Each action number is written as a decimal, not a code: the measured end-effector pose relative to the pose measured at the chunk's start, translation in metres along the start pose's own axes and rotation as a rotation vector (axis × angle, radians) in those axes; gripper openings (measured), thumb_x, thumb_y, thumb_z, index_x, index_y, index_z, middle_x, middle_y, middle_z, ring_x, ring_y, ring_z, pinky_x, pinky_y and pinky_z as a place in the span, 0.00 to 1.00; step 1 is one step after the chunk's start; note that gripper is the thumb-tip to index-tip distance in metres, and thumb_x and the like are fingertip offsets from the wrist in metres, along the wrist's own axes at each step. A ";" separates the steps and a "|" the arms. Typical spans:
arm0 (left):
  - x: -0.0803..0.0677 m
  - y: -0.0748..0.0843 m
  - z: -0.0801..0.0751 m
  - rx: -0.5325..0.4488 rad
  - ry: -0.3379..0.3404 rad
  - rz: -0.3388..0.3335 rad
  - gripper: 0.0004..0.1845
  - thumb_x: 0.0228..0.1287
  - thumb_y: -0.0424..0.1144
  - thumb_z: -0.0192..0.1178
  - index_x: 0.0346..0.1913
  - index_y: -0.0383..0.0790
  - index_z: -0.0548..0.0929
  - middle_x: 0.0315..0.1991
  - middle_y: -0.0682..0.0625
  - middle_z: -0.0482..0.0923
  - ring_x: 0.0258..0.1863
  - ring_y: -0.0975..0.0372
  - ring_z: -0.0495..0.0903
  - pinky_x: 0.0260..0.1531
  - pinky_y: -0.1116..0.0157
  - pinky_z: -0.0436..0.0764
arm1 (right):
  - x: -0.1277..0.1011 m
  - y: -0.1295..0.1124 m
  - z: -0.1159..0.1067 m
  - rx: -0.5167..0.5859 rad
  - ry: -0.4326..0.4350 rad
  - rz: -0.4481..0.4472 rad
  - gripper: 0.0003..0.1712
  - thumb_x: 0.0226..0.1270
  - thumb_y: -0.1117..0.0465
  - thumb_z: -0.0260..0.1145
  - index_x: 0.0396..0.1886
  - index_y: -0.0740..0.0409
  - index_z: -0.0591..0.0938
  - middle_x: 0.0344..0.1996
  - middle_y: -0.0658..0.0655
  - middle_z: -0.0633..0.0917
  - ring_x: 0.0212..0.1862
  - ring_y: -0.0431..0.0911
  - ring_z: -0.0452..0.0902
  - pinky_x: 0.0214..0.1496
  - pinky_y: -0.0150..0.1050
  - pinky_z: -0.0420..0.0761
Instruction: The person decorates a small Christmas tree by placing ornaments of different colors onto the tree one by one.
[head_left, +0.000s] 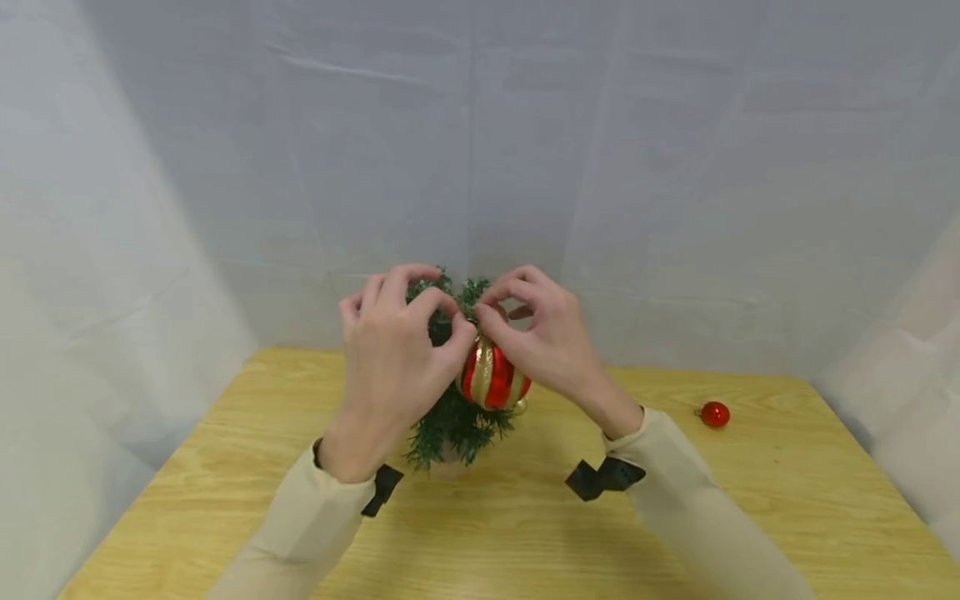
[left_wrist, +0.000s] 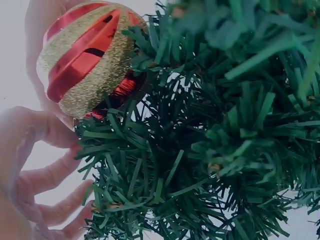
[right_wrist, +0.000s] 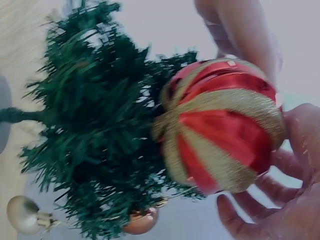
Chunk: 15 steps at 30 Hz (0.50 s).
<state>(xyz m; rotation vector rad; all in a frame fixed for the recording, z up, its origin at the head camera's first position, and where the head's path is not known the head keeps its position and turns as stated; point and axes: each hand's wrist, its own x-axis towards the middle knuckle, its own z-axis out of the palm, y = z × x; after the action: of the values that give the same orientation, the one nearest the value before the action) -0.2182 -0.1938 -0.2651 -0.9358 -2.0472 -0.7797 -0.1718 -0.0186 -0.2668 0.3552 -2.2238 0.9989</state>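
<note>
Red and gold stripes cover the large bauble [head_left: 495, 379], which hangs against the upper branches of a small green tree [head_left: 453, 429], about midway between the desk's [head_left: 750, 508] left and right edges. The right hand [head_left: 551, 333] pinches the bauble's top between curled fingers and thumb. The left hand [head_left: 390, 342] brings its thumb and forefinger together at the same spot, touching or very near it; whether they grip anything cannot be told. A smaller red bauble [head_left: 715, 414] lies on the desk towards the far right corner, well apart from the tree. The right wrist view shows a pale gold bauble [right_wrist: 22, 215] and a copper-coloured bauble [right_wrist: 141, 221] beside the lower branches.
</note>
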 end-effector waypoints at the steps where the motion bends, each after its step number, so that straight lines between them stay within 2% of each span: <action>1: 0.001 0.000 0.000 -0.003 -0.016 -0.017 0.07 0.65 0.41 0.63 0.29 0.46 0.86 0.54 0.45 0.82 0.54 0.45 0.76 0.54 0.39 0.69 | 0.001 -0.001 -0.001 0.012 -0.016 0.024 0.06 0.71 0.62 0.66 0.39 0.58 0.88 0.43 0.55 0.83 0.44 0.46 0.82 0.45 0.41 0.87; 5: 0.004 0.001 -0.001 -0.025 -0.074 -0.082 0.08 0.63 0.41 0.64 0.27 0.46 0.85 0.56 0.46 0.81 0.55 0.45 0.75 0.54 0.37 0.67 | 0.005 -0.002 -0.004 0.030 -0.084 0.112 0.07 0.73 0.61 0.65 0.40 0.56 0.88 0.45 0.54 0.84 0.48 0.45 0.83 0.46 0.40 0.87; 10: 0.006 0.002 -0.004 -0.036 -0.135 -0.135 0.09 0.62 0.42 0.64 0.26 0.46 0.84 0.55 0.46 0.79 0.56 0.45 0.74 0.54 0.36 0.67 | 0.009 -0.003 -0.006 -0.021 -0.164 0.183 0.10 0.74 0.57 0.62 0.41 0.52 0.89 0.46 0.52 0.85 0.49 0.45 0.82 0.47 0.42 0.86; 13: 0.008 0.003 -0.007 -0.035 -0.197 -0.179 0.10 0.62 0.44 0.64 0.25 0.46 0.84 0.57 0.46 0.77 0.58 0.45 0.71 0.55 0.36 0.65 | 0.011 -0.005 -0.007 -0.019 -0.211 0.220 0.11 0.73 0.56 0.61 0.41 0.51 0.89 0.45 0.51 0.86 0.46 0.44 0.83 0.48 0.43 0.84; 15: 0.010 0.003 -0.011 -0.036 -0.251 -0.211 0.10 0.62 0.46 0.63 0.25 0.47 0.84 0.59 0.46 0.75 0.59 0.45 0.70 0.57 0.36 0.64 | 0.013 -0.007 -0.009 0.007 -0.250 0.246 0.11 0.72 0.57 0.60 0.40 0.50 0.89 0.42 0.51 0.88 0.41 0.44 0.83 0.44 0.42 0.83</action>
<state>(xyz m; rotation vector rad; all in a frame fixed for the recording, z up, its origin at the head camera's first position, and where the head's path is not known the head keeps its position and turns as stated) -0.2167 -0.1966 -0.2507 -0.8836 -2.3868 -0.8474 -0.1743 -0.0159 -0.2496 0.2216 -2.5365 1.1430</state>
